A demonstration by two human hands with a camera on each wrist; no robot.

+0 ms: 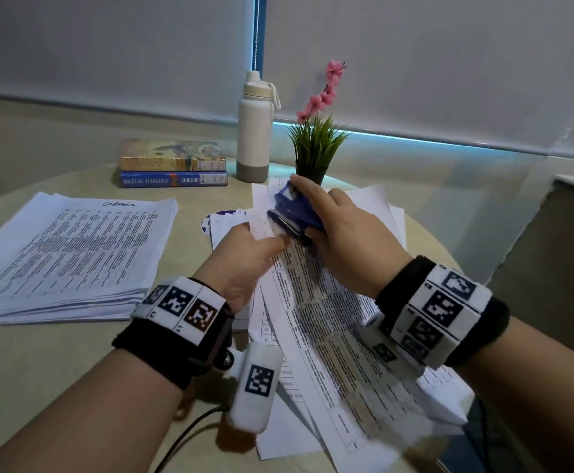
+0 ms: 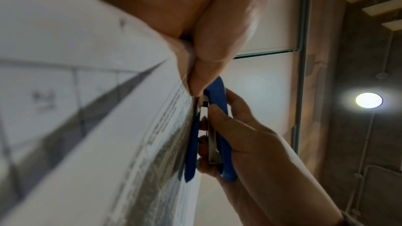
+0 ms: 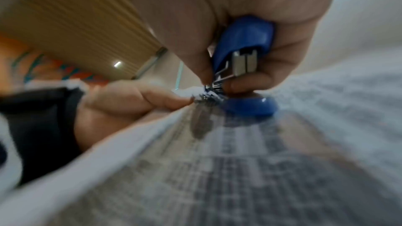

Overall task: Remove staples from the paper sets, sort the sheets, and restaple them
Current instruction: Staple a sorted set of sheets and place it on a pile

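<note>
Blue plastic fills the right hand (image 1: 345, 230): its fingers and thumb are curled round a small stapler (image 1: 294, 215), squeezing the two halves toward each other. In the right wrist view the stapler's metal mouth sits over the top corner of a printed paper set (image 1: 333, 322), the lower blue half under the sheets and the upper half in the palm; whether the mouth is fully pressed down on the paper cannot be told through the blur. The left hand (image 1: 244, 264) pinches that same corner just beside the stapler, thumb on top of the sheets and the other fingers beneath, as the left wrist view shows, with the thumb tip nearly touching the stapler's nose.

That paper set is lifted at its far end and slopes down toward the person, over loose sheets (image 1: 377, 206) scattered across the right half of the round table (image 1: 56, 380). A thick pile of printed pages (image 1: 70, 254) lies flat near the table's left edge. Along the far edge stand two stacked books (image 1: 172, 163), a white bottle (image 1: 254, 131) and a small potted plant (image 1: 314, 145) with pink flowers
</note>
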